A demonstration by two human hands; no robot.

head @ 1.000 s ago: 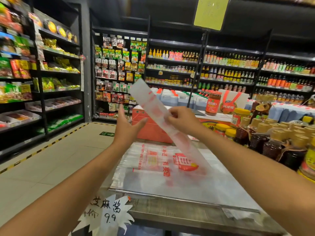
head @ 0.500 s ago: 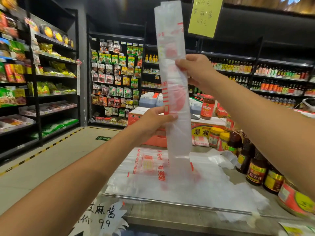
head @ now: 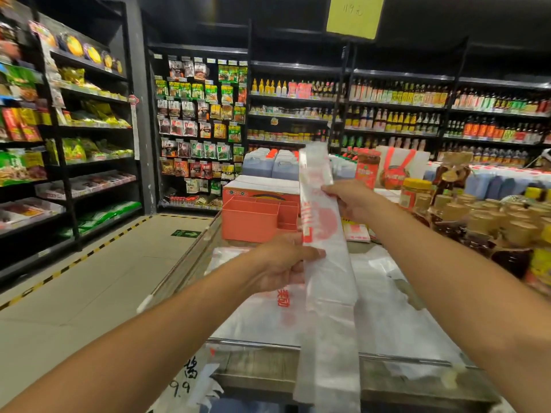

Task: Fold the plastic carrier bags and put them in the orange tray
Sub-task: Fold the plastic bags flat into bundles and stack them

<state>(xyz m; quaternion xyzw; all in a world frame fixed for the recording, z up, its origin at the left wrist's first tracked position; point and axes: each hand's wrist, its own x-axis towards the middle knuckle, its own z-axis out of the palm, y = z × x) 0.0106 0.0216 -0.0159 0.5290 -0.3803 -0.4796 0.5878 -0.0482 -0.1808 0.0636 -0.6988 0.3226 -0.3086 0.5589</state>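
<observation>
Both hands (head: 280, 260) hold folded bag strip (head: 323, 263) upright, near vertical

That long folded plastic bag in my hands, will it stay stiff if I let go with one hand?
Probably floppy: the long folded translucent plastic carrier bag droops limp below the left hand. Likely very light: that hand and the right hand hold it up with a light grip. Its glossy film may slip.
</observation>
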